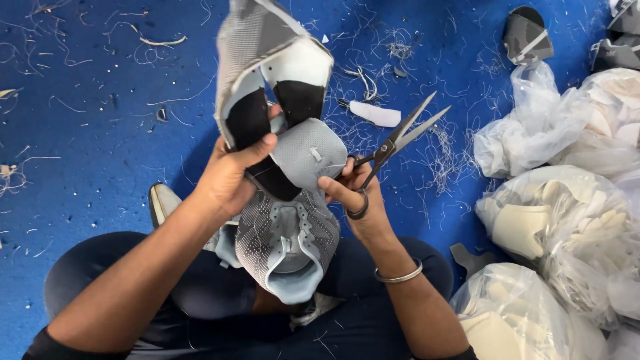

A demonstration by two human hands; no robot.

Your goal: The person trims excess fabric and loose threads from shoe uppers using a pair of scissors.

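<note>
A blue floor (100,133), littered with thread clippings, spread beneath the seated person. Clear plastic bags (567,220) of pale shoe parts were heaped at the right edge. Over the lap hung a grey knit shoe upper (283,153) (grey, white and black panels), raised upright. The left hand (230,177) was closed around its left edge, thumb pressed across the front. The right hand (357,200) touched the upper's right side, fingers looped through steel scissors (393,143), blades parted and pointing up-right. A metal bangle (399,273) circled the right wrist.
</note>
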